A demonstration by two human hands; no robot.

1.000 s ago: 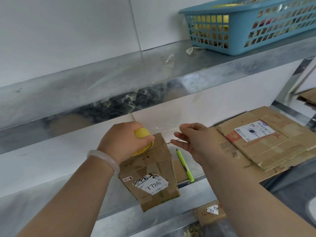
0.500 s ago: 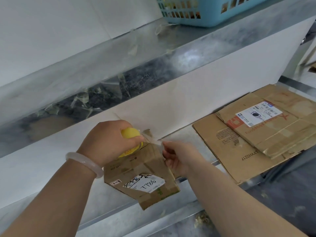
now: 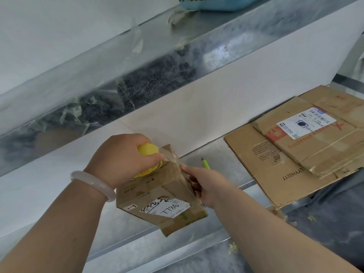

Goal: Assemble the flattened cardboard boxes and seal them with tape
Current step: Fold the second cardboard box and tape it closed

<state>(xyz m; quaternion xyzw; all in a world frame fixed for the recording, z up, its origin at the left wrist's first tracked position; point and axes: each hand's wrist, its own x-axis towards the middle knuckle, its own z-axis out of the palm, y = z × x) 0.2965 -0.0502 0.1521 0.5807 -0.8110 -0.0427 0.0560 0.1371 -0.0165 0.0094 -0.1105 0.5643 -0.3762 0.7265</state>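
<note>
- The left hand (image 3: 120,158) is closed around a yellow tape dispenser (image 3: 148,152), pressing it onto the top of a small cardboard box (image 3: 157,194); a pale bangle (image 3: 92,184) sits on that wrist.
- The right hand (image 3: 206,184) lies against the box's right side, fingers partly curled, the forefinger pressing clear tape (image 3: 171,154) down over the top edge.
- The box is assembled and held tilted at the front edge of the metal shelf (image 3: 222,154), its white label (image 3: 167,207) reading "7786" facing the camera.
- Just behind the right hand, a green pen (image 3: 205,164) lies on the shelf, its lower part hidden by the hand.
- Well to the right, flattened cardboard boxes (image 3: 291,158) lie stacked, the upper one carrying a shipping label (image 3: 306,122); the stack overhangs the shelf's front edge.
- Above, an upper metal shelf (image 3: 226,48) has scraps of clear tape (image 3: 137,42) stuck along it.
- On it stands a blue plastic basket (image 3: 216,3), mostly cut off; what it holds cannot be made out.
</note>
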